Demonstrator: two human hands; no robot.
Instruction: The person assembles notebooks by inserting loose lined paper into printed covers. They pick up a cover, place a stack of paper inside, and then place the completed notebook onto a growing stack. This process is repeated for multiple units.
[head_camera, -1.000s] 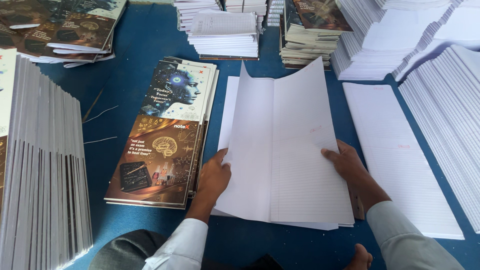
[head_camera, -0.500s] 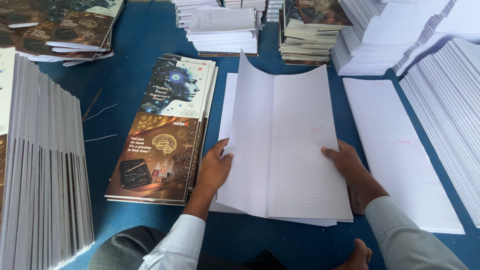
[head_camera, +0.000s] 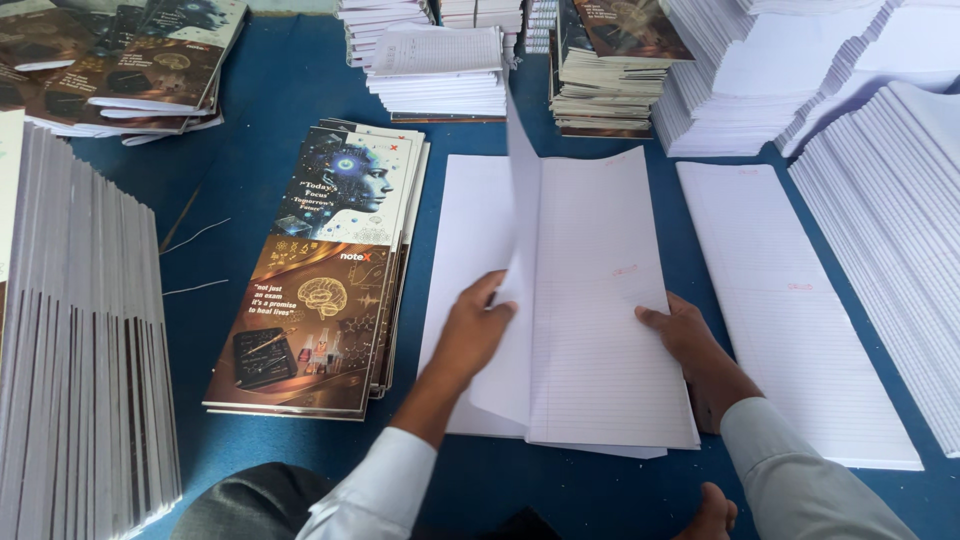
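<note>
Stack of long ruled white sheets (head_camera: 600, 330) lies flat on the blue table (head_camera: 250, 100), directly in front of the person. One thin leaf (head_camera: 515, 290) stands lifted on edge down the stack's middle, curving, matte. Left hand (head_camera: 470, 335) pinches that leaf near its lower edge, fingers closed on the paper. Right hand (head_camera: 680, 335) lies flat on the stack's right margin, fingers spread, pressing, gripping nothing. Just left: pile of glossy printed covers (head_camera: 320, 290), long rectangles, dark artwork. Just right: second flat stack of ruled paper (head_camera: 790, 320). Far left: upright grey-edged bundles (head_camera: 80, 340).
</note>
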